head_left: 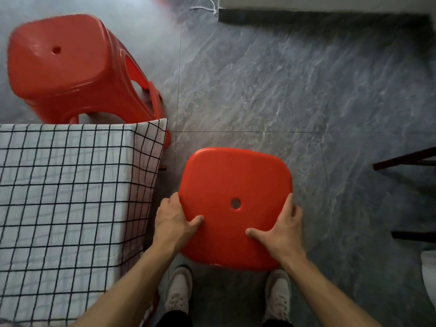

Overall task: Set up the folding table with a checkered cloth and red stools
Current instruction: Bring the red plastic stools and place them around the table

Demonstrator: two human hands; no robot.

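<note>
A red plastic stool point(233, 185) with a hole in its seat is right in front of me, just right of the table corner. My left hand point(173, 220) grips its left edge, thumb on the seat. My right hand point(282, 228) grips its right edge, thumb on top as well. The table on the left wears a white cloth with a black grid point(70, 197) hanging over its side. A second red stool point(68, 67) stands on the floor beyond the table's far edge.
The floor is grey stone-look tile point(306, 90). Dark furniture legs point(405, 159) jut in at the right edge. A dark skirting and white wall point(318, 15) run along the top. My shoes point(179, 293) are below the held stool. A red piece point(151, 310) shows under the cloth.
</note>
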